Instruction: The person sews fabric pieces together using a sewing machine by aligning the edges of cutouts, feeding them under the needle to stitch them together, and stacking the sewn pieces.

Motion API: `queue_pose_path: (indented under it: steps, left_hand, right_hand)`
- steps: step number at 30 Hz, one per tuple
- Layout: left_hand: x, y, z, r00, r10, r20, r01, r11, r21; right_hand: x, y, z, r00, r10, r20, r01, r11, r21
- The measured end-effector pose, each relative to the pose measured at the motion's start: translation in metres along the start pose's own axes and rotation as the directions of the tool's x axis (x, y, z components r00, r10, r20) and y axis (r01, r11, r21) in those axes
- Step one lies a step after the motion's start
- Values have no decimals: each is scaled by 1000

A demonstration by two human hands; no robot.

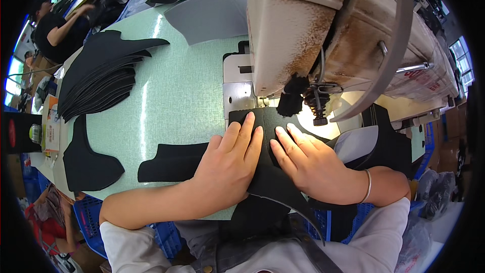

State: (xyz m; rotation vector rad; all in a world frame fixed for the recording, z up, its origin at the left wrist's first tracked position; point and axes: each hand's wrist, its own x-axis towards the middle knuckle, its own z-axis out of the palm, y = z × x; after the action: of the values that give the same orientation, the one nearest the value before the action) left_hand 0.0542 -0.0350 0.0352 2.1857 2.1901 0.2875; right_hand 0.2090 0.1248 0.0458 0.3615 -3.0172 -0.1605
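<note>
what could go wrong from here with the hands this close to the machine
The left hand and right hand press on black fabric near the sewing machine; a fingertip might get hurt if it runs, though the needle isn't clearly visible.

Some black material drapes off the table's front edge and could tug the work askew.

"Where is it brightest?"
"Under the machine (298,25): a warm patch of light (331,130), almost washed out."
"Any glare?"
"White streaks on the green table (187,96). The windows (461,55) look bright too."
"Dark spots?"
"The black pieces (273,184) lose most detail."
"Sharpness?"
"The hands (227,167) are clear; the background is softer, bending toward a black rim."
</note>
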Motion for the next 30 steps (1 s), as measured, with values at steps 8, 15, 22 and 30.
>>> queue_pose_path:
  steps: [8,15,22,30]
  left_hand:
    - [0,0,10,995,6,-99,-2,999,42]
    - [6,-6,9,998,-9,-58,10,1000,20]
    - [11,-11,7,998,-11,-59,11,1000,-1]
    - [13,-13,8,997,-10,-75,8,1000,-27]
  right_hand:
    - [1,3,1,1000,-16,-7,16,1000,12]
    - [5,10,-1,1000,-19,-1,20,999,29]
    - [8,19,1,1000,-24,-19,25,999,36]
    - [10,21,2,999,-30,-41,32,999,40]
